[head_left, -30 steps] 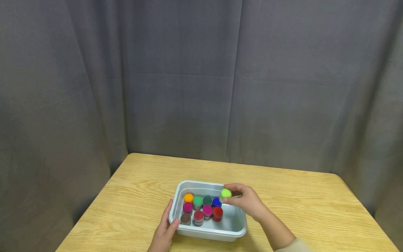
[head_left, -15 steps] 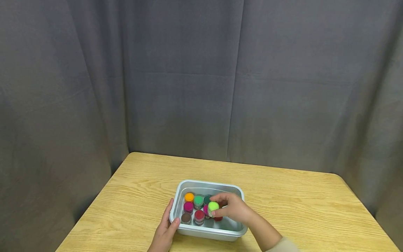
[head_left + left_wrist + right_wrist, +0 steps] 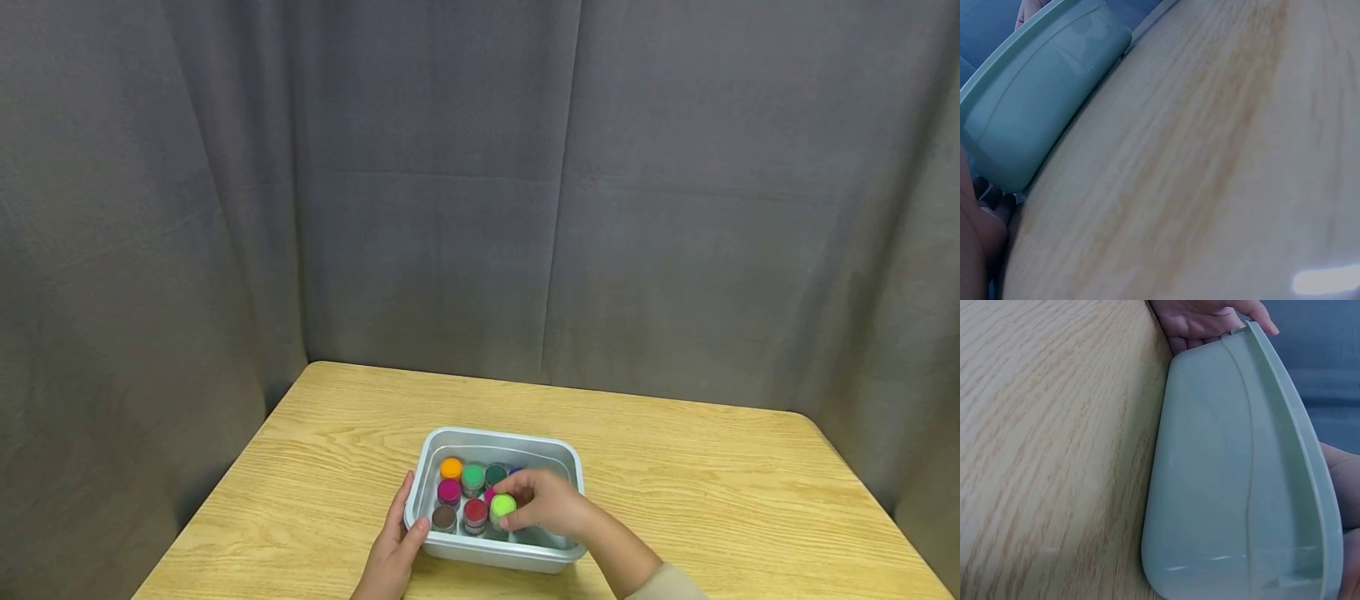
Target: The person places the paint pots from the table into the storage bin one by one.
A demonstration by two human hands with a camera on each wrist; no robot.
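Note:
A pale grey-green plastic tub (image 3: 510,434) stands on the table, holding several small clear jars with coloured tops. My left hand (image 3: 392,546) grips the tub's left side, thumb over the near corner of the rim and fingers along the outer wall. Inside the tub, my right hand (image 3: 553,505) pinches a lime-green jar (image 3: 502,506) between thumb and fingers, just right of a red jar (image 3: 475,512). Part of a magenta jar (image 3: 490,496) shows behind it. The tub wall (image 3: 1210,462) hides the jars in the right wrist view.
In the tub also stand an orange jar (image 3: 451,468), a green jar (image 3: 472,477), a dark green jar (image 3: 496,475), a purple jar (image 3: 449,491) and a brown jar (image 3: 444,518). Grey curtains (image 3: 427,183) hang behind the wooden table (image 3: 675,450).
The right hand has carried the lime-green jar left, toward me and down into the tub, from over its far right side to beside the red jar. The left hand keeps its grip.

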